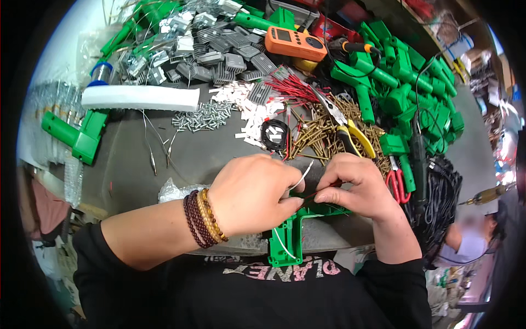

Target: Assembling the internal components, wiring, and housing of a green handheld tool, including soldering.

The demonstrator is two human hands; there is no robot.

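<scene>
My left hand (255, 189), with beaded bracelets on its wrist, is closed in a pinch. My right hand (356, 183) also pinches, thumb against fingers. A thin dark red wire (311, 196) runs between the fingertips of both. A white wire (304, 174) sticks up beside the left fingers. Under the hands an opened green plastic housing (284, 244) lies at the table's near edge against my shirt, with a white wire along its hollow. Its upper part is partly hidden by my hands.
Pliers (350, 137) lie on brass screws (312, 137), beyond my right hand. Silver screws (205, 117), white pieces (255, 118) and grey heat sinks (235, 63) are heaped farther back. Green housings (405, 82) fill the right, near red-handled scissors (398, 183). An orange meter (296, 43) lies behind.
</scene>
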